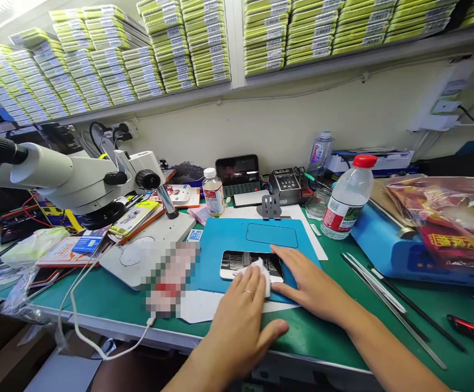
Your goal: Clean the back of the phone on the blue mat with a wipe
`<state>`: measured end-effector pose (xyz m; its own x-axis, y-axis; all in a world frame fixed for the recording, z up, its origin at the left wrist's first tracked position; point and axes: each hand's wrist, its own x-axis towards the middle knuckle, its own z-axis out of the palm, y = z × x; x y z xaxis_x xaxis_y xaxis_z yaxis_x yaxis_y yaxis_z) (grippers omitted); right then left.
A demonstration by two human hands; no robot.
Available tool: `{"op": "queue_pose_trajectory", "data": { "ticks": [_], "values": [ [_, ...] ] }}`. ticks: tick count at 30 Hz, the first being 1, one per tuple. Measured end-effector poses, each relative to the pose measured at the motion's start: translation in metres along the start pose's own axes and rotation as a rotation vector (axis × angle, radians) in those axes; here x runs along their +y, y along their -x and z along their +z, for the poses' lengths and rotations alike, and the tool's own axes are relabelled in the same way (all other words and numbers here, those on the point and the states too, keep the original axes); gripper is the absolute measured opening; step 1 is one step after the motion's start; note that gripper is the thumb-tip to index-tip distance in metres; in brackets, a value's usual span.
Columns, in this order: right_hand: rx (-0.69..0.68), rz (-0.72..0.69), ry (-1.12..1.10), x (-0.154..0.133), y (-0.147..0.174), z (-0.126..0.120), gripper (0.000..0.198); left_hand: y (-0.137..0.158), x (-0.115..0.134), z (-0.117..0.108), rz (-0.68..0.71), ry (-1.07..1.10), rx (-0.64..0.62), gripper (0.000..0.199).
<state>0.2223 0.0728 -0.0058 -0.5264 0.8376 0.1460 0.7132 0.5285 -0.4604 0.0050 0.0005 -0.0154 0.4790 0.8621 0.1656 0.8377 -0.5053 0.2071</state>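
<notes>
A phone with a white frame and a dark, reflective screen (232, 260) lies flat on a blue mat (216, 234) in the middle of the bench. My left hand (243, 307), wearing a ring, presses a folded white wipe (265, 275) onto the screen with its fingers; its thumb sticks out to the side. At the phone's right end, my right hand (308, 275) grips it, fingers at the far edge and thumb at the near one. Part of the phone is hidden under both hands and the wipe. A phone outline is printed on the mat above.
A microscope (73, 174) stands left, beside a blurred-out item (174, 280) with a white cable (76, 310). A red-capped bottle (348, 198), tweezers (404, 326) and a blue machine (384, 245) are right. Stacked yellow-green packs (204, 43) fill the shelf above.
</notes>
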Motion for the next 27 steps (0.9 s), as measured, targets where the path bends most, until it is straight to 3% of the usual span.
{"op": "queue_pose_trajectory", "data": {
  "ticks": [3,7,12,15,21,27],
  "values": [
    [0.024,-0.036,-0.020,0.004,0.000,0.003,0.072,-0.024,0.015,0.002,0.019,0.044,-0.001,0.083],
    [0.020,-0.019,-0.027,0.004,0.001,0.002,0.074,-0.040,0.001,-0.005,-0.032,0.023,0.021,0.081],
    [-0.012,0.034,-0.006,-0.003,0.003,-0.003,0.076,-0.013,-0.041,-0.010,-0.203,-0.085,0.037,0.071],
    [-0.039,0.047,0.004,-0.003,0.003,-0.004,0.077,0.009,-0.051,-0.007,-0.240,-0.117,0.037,0.070],
    [-0.017,0.025,0.027,0.000,0.001,-0.001,0.075,0.027,-0.038,-0.004,-0.235,-0.151,0.033,0.070],
    [0.024,-0.024,0.023,0.010,-0.003,0.006,0.074,-0.010,-0.008,-0.005,-0.120,-0.031,0.007,0.081]
  ]
}}
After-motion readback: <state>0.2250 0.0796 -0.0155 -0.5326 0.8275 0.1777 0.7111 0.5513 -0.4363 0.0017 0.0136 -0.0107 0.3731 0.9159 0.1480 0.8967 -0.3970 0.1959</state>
